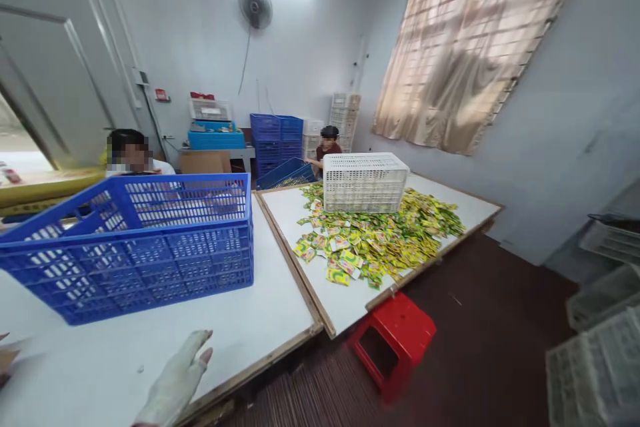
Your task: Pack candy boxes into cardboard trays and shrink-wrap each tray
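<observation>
My right hand (pixel 175 377), in a whitish glove that leaves the fingertips bare, reaches over the white table (pixel 270 310) near its front edge. Its fingers are stretched out and slightly apart, with nothing seen in them. A large blue plastic crate (pixel 165 267) with slotted walls stands on the table just beyond it, not touching the hand. At the far left edge, a small brown piece (pixel 7 357) shows, cut off by the frame. What looks like a bit of my left hand (pixel 3 335) is beside it; its grip cannot be made out.
On the adjoining table, yellow-green packets (pixel 375 247) lie heaped around a white crate (pixel 365 183). A red stool (pixel 397 333) stands below. Two people sit beyond the tables, near stacked blue crates (pixel 277 137). Grey-white crates (pixel 600 367) stand at right.
</observation>
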`<action>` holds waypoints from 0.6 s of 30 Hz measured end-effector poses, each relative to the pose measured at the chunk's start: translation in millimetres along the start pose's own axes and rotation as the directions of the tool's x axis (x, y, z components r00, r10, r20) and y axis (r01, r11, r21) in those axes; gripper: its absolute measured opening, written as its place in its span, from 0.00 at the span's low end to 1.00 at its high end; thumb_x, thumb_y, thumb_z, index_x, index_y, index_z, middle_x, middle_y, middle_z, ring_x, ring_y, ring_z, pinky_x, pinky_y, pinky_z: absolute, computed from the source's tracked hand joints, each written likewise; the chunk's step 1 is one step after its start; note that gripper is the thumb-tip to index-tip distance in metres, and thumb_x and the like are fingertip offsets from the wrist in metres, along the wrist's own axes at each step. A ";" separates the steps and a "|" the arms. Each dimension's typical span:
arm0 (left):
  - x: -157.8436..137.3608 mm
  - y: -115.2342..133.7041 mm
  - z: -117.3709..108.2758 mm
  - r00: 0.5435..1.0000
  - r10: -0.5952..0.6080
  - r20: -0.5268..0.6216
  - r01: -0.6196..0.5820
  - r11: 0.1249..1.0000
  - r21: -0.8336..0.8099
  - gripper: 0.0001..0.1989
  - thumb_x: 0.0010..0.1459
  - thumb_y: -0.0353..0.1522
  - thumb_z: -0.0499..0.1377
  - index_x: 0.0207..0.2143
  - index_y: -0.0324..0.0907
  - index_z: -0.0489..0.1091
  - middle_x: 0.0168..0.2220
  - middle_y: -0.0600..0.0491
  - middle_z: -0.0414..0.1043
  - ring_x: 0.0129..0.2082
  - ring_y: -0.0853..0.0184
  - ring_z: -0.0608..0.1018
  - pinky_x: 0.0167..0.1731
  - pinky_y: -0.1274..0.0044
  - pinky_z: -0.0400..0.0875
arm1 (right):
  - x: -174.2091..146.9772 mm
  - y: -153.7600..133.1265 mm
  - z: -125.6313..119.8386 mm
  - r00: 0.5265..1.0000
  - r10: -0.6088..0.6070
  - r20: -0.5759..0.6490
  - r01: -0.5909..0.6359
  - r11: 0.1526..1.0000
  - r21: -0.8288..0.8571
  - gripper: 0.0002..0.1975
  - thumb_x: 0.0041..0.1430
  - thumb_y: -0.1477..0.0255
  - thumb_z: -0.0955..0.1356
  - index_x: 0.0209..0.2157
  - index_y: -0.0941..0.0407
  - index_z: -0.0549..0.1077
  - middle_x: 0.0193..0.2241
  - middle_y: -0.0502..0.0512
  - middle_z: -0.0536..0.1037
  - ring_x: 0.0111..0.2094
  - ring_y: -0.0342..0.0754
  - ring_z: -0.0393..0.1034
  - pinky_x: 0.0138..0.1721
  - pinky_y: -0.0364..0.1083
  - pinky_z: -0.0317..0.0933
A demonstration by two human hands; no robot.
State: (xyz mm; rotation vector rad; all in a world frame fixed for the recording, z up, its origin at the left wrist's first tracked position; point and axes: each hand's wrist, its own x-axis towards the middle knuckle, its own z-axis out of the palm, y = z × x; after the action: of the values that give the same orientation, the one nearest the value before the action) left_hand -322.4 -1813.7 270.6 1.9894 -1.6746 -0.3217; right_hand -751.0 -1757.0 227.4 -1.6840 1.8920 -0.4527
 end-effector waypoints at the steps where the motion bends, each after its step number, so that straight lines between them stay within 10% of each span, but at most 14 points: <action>1: 13.9 3.4 -5.3 0.998 0.046 -0.052 -0.046 0.999 0.003 0.22 0.59 0.39 0.48 0.50 0.42 0.72 0.54 0.48 0.73 0.56 0.58 0.73 0.56 0.70 0.69 | 14.3 -2.5 -2.8 1.000 -0.008 0.002 0.008 1.000 -0.006 0.11 0.58 0.64 0.72 0.43 0.38 0.74 0.49 0.51 0.75 0.51 0.52 0.69 0.38 0.48 0.69; 6: 96.3 61.8 -44.0 0.858 0.438 -0.269 -0.384 0.894 0.231 0.22 0.59 0.40 0.49 0.50 0.40 0.71 0.59 0.40 0.67 0.61 0.54 0.67 0.61 0.64 0.60 | 83.2 -7.3 -4.4 0.998 -0.027 0.064 0.030 0.999 -0.031 0.10 0.61 0.63 0.69 0.44 0.46 0.74 0.47 0.55 0.75 0.45 0.50 0.71 0.39 0.48 0.70; 9: 153.4 108.2 -59.1 0.832 0.488 -0.265 -0.348 0.830 0.436 0.23 0.59 0.40 0.50 0.51 0.36 0.69 0.59 0.36 0.64 0.62 0.50 0.63 0.59 0.61 0.58 | 145.8 -13.5 -14.3 0.992 -0.044 0.115 0.049 0.998 -0.045 0.04 0.59 0.70 0.69 0.38 0.52 0.75 0.38 0.52 0.77 0.39 0.48 0.72 0.36 0.46 0.67; 14: 224.3 152.3 -57.0 0.990 -0.007 -0.140 0.081 0.847 0.525 0.36 0.59 0.49 0.46 0.59 0.28 0.60 0.42 0.36 0.76 0.46 0.46 0.76 0.48 0.61 0.64 | 293.5 -68.7 -84.0 0.949 -0.308 0.064 0.312 0.947 -0.081 0.10 0.53 0.81 0.62 0.31 0.56 0.73 0.27 0.50 0.74 0.34 0.45 0.69 0.36 0.41 0.60; 18: 238.1 132.2 -45.3 0.938 -0.322 -0.127 0.344 0.831 0.436 0.29 0.62 0.42 0.41 0.59 0.40 0.62 0.28 0.46 0.77 0.29 0.54 0.78 0.35 0.70 0.64 | 394.5 -127.3 -148.0 0.889 -0.457 -0.015 0.454 0.886 -0.098 0.12 0.53 0.80 0.62 0.37 0.57 0.74 0.33 0.54 0.76 0.38 0.47 0.71 0.42 0.42 0.62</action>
State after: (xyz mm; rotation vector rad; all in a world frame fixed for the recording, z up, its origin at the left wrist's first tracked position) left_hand -362.0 -2047.4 412.4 2.6233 -1.4571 0.0081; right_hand -761.2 -2180.6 346.4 -2.2056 1.5477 -0.5877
